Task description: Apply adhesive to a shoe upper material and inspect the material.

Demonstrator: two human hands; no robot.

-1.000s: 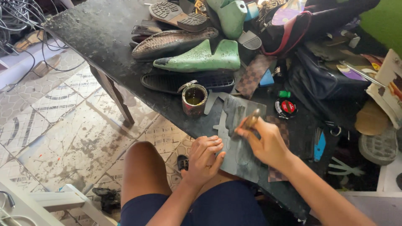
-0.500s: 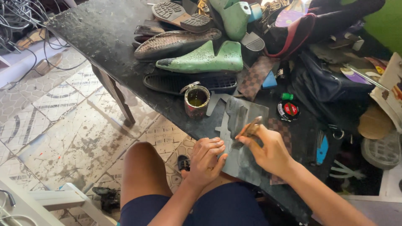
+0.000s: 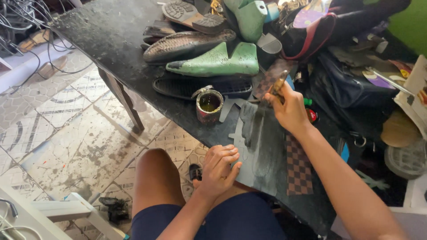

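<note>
Dark grey cut sheet (image 3: pixel 260 153) flat on the black table (image 3: pixel 111 35), just right of the open glue tin (image 3: pixel 209 106). Left hand (image 3: pixel 219 171) pressing its near edge, fingers loosely curled. Right hand (image 3: pixel 289 109) gripping a brush (image 3: pixel 279 83) beyond the tin. Green shoe last (image 3: pixel 215 62) behind the tin.

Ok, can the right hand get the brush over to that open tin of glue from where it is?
Probably yes. The right hand holds the brush just beside the open tin, with only flat grey material lying between them and nothing standing in the way.
</note>
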